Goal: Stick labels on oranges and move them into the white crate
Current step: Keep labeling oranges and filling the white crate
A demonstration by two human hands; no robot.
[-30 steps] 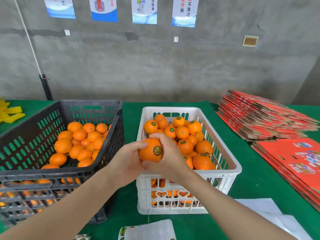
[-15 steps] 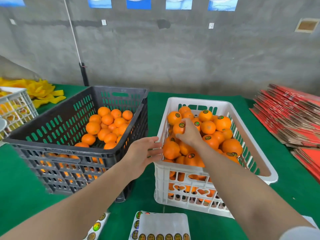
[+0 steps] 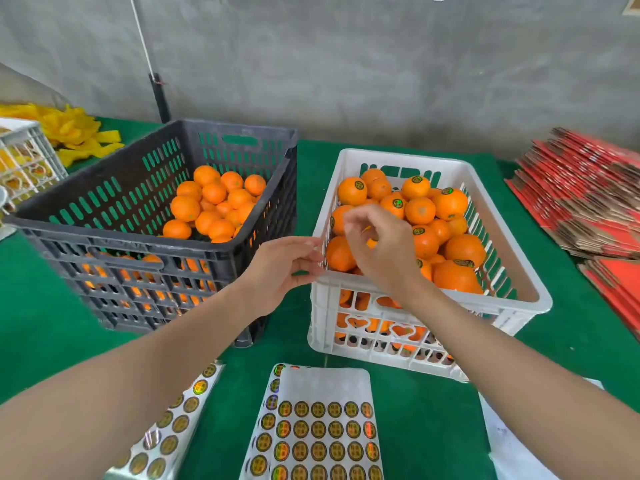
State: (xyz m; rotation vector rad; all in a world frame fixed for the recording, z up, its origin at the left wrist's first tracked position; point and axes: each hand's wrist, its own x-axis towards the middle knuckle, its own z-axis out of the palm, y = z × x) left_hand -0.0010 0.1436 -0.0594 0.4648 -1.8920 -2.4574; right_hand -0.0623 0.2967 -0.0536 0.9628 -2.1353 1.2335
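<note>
Hovering at the centre of the frame in the head view, the right grip [image 3: 377, 244] is seen over the near left corner of the white crate [image 3: 485, 317], just above the labelled oranges [image 3: 420, 211] piled inside. Its fingers are loosely curled and blurred. Nothing is seen between them, so it is judged empty. The left grip [image 3: 282, 268] is held just left of that crate, with fingers relaxed and half open and their tips at the crate's left wall. Whether the wall is touched cannot be told, and nothing is held.

The unlabelled oranges [image 3: 214, 202] are heaped in the black crate [image 3: 114, 233] at the upper left of the frame, on the green bench [image 3: 41, 323]. They lie to the left of both grips, and the left grip is the nearer. Being round, they offer no long axis to be matched. The label sheet [image 3: 318, 427] is laid flat at the bottom centre, below both grips, with a second sheet [image 3: 173, 427] at the lower left. A fresh orange is judged the next thing to be fetched, by a reach leftward over the black crate's rim.
</note>
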